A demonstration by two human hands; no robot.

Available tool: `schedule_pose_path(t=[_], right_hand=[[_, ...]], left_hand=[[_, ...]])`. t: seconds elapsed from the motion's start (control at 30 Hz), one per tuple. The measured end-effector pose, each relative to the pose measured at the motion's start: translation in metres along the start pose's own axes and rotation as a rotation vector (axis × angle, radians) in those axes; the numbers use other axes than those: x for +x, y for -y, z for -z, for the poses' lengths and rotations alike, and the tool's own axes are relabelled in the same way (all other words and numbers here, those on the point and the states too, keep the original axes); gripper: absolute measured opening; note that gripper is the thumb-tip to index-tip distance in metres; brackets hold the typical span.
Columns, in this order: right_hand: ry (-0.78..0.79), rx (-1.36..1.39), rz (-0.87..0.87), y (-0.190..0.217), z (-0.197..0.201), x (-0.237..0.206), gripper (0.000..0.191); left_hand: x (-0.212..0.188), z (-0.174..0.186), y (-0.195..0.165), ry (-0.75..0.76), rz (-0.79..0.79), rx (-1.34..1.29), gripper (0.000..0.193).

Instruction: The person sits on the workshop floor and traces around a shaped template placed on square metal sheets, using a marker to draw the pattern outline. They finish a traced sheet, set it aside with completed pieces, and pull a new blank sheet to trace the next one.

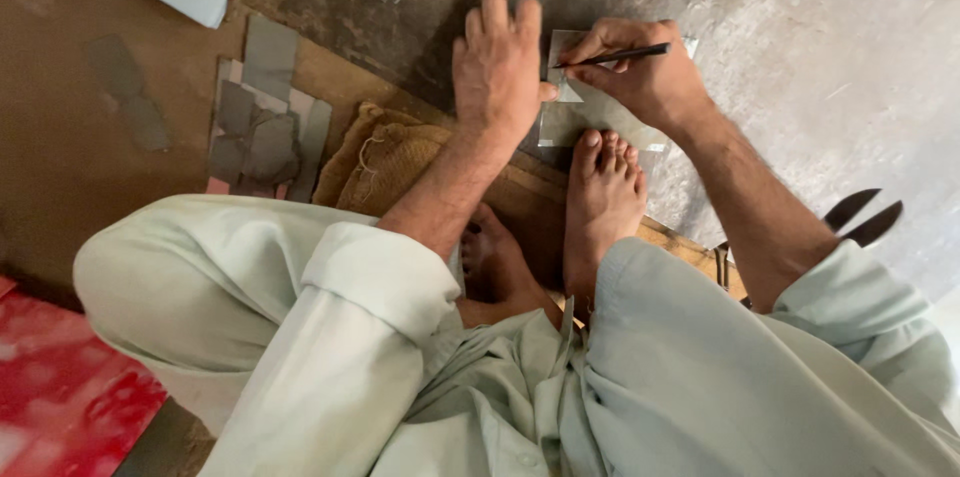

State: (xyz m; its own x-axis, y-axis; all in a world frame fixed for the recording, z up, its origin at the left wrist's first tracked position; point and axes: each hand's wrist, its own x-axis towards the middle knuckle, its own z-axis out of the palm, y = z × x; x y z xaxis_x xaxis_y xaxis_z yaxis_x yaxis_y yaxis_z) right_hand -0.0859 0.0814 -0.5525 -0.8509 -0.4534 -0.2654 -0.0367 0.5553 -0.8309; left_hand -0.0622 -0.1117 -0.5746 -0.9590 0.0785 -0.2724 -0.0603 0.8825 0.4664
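A thin, pale sheet of metal (590,122) is laid flat on the grey floor (820,67) at about twelve o'clock from the seated person, with its near edge lying just under the toes of a bare foot (603,202). The step in hand is judged to be the scribing of a line on this sheet. For a clean line, the sheet would best be kept pinned flat so that it cannot creep, the point would be held at a steady tilt, and the stroke would be drawn in one even pass with light pressure rather than retraced. The left hand (497,72) is spread open, palm down, with the fingers pointing toward twelve o'clock; it is pressed on the floor and the left margin of the sheet, and nothing is grasped by it. The right hand (645,82) is closed in a pinch round a slim dark scriber (615,56), which is held nearly level with its tip turned toward nine o'clock and set on the sheet just beside the left thumb. At about ten o'clock a pile of grey cut pieces (265,127) is seen on a brown board, well apart from the hands, and a fold of coarse sacking (385,162) lies between that pile and the left forearm. At four o'clock, near the right sleeve, the dark handles of a pair of shears (865,217) are visible.
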Motion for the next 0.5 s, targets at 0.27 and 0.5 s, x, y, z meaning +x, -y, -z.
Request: schedule_pose_path(t=[0.27, 0.5], right_hand=[[-0.005, -0.001, 0.059, -0.001, -0.016, -0.010, 0.013], [-0.065, 0.170, 0.030, -0.019, -0.016, -0.009, 0.012]], left_hand=[[0.004, 0.000, 0.007, -0.053, -0.043, -0.074, 0.060], [0.008, -0.003, 0.009, 0.004, -0.023, -0.029, 0.066]])
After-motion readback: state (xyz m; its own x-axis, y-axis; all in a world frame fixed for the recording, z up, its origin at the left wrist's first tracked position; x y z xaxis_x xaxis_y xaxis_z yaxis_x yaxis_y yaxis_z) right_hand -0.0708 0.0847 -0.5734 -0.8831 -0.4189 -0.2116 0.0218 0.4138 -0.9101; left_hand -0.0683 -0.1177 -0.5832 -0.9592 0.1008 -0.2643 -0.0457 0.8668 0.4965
